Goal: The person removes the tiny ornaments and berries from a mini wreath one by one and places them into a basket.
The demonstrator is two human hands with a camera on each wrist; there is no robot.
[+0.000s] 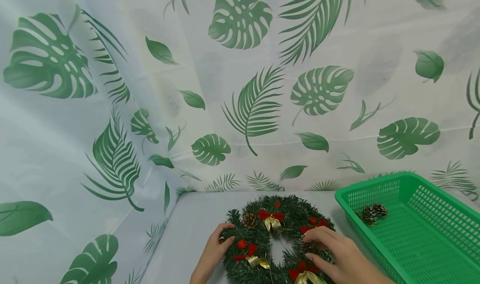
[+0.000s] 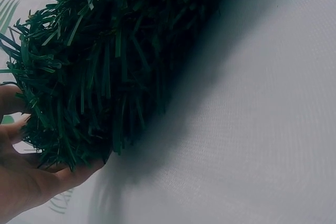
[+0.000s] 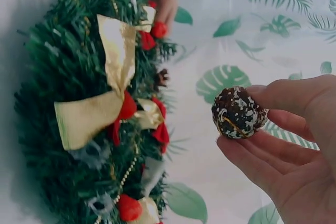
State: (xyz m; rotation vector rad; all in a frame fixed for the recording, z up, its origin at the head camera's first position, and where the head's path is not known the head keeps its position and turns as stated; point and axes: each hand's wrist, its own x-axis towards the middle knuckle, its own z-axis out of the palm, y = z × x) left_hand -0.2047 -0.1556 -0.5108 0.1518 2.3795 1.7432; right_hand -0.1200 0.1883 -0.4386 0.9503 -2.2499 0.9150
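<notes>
A green tinsel wreath (image 1: 262, 243) with red and gold bows, red berries and a bead string lies on the white table. My left hand (image 1: 213, 250) grips its left edge; in the left wrist view the fingers (image 2: 58, 179) curl about the green tinsel (image 2: 105, 72). Over the wreath's right side is my right hand (image 1: 339, 252). Between its thumb and fingers it pinches a small white-flecked pine cone (image 3: 236, 113) with a gold thread, apart from the wreath in the right wrist view. The head view hides this cone. Another pine cone (image 1: 249, 220) sits at the wreath's upper left.
At the right stands a green plastic basket (image 1: 423, 234) with several pine cones (image 1: 376, 211) near its left wall. A white curtain (image 1: 258, 159) printed with green leaves hangs behind the table and along its left side.
</notes>
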